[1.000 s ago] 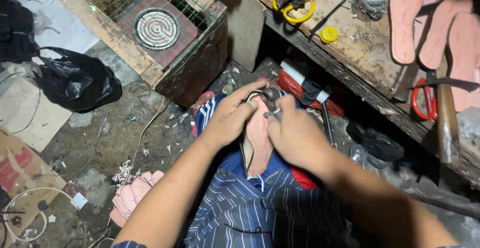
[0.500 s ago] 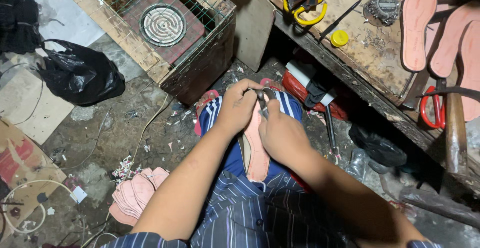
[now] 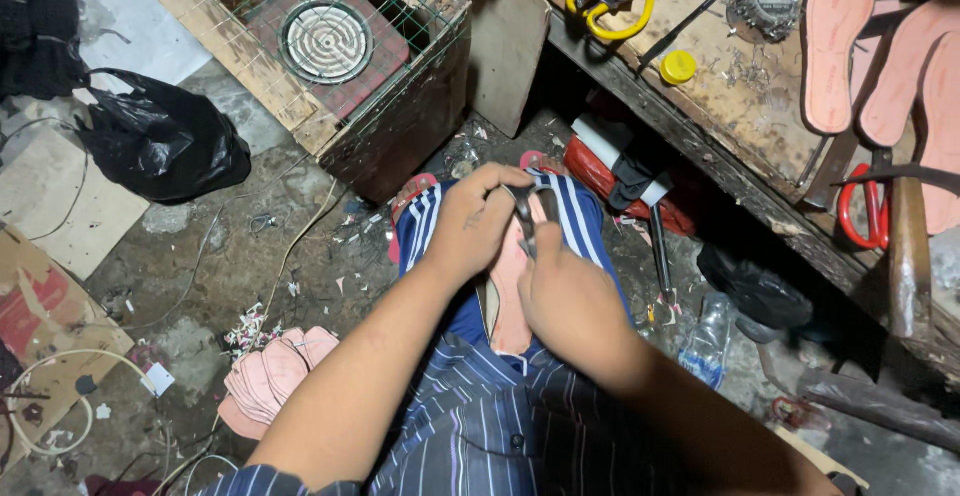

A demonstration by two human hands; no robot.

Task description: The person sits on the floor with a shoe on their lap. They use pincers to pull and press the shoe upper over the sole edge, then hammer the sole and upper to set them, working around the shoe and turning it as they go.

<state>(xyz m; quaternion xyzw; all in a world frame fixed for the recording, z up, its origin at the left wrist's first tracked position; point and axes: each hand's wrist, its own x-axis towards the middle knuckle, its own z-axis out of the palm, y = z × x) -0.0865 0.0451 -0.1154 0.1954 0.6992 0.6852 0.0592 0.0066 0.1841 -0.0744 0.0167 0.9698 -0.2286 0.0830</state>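
A pink shoe insole [image 3: 512, 296] lies on my lap over blue striped trousers. My left hand [image 3: 470, 226] grips its far end, fingers curled over the tip. My right hand [image 3: 568, 301] is closed around dark metal pincers [image 3: 527, 218] whose jaws meet the insole's front edge between both hands. The middle of the insole shows between my wrists; the rest is hidden under my hands.
A stack of pink insoles [image 3: 270, 376] lies on the floor at left. A wire-caged wooden box with a round heater coil [image 3: 327, 40] stands ahead. The workbench [image 3: 740, 106] at right carries insoles, red scissors [image 3: 862, 206], a yellow lid [image 3: 678, 66]. A black bag [image 3: 160, 141] lies left.
The view has shifted slightly, and both hands have stayed together on the insole. My right hand with the pincers has worked a little along the insole's front edge.
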